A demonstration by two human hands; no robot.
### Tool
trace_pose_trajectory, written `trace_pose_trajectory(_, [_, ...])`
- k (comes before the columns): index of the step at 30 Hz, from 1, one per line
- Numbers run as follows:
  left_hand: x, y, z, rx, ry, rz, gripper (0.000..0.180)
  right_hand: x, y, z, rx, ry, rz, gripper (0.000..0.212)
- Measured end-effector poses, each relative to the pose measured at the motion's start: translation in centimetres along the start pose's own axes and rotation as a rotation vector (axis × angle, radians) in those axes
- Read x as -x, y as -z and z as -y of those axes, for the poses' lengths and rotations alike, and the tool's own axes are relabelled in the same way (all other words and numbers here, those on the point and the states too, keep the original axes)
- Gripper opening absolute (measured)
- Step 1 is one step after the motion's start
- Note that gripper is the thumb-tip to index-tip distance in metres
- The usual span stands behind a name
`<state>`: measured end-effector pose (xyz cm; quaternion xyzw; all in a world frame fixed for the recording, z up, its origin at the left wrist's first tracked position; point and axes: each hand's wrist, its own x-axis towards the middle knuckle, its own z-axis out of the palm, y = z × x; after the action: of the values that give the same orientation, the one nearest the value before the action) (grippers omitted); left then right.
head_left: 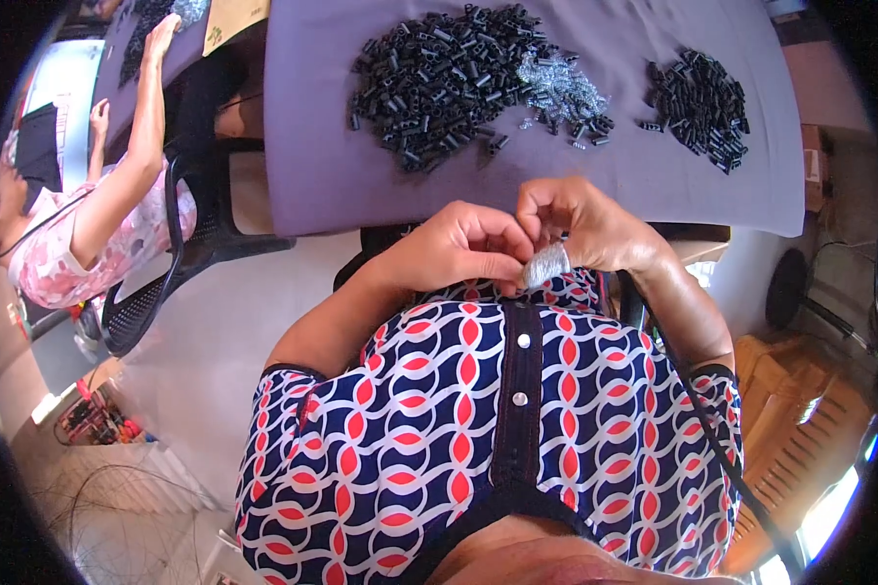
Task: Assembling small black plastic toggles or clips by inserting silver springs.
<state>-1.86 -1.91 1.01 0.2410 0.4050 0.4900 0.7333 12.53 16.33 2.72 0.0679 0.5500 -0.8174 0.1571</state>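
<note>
Close to my chest, just in front of the table's near edge, my left hand (458, 249) and my right hand (595, 229) meet at the fingertips. Both are closed in a pinch, and whatever lies between the fingers is too small or hidden to make out. A whitish-grey wrap (546, 265) covers the thumb of my right hand. Beyond them on the table lies a large heap of small black tubular pieces (439, 88). Small silvery coil springs (561, 90) spill over its right side. Farther right sits a smaller pile of black pieces (700, 109).
A grey-purple cloth (312, 146) covers the table. To the left, another person (98, 214) sits on a black chair (156, 273), one arm stretched over a table bearing similar piles. A brown slatted plastic chair (800, 429) stands at my right, near a black round object (788, 283).
</note>
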Motion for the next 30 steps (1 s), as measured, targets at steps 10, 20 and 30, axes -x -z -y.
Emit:
trace_pose_trajectory(10, [0.2,1.8,-0.1,0.110,-0.308,-0.277,0.014,-1.9,1.7,0.8,0.266,0.235,-0.269,0.018])
trace_pose_trajectory(20, [0.0,3.0,0.6,0.222,-0.371,-0.393,0.014,-5.4,1.8,0.5,1.401,0.434,-0.450,0.014])
trace_pose_trajectory(30, [-0.2,2.3,-0.1,0.026,-0.294,-0.452,0.020,-3.5,1.9,0.3,1.257,0.490,-0.389,0.034])
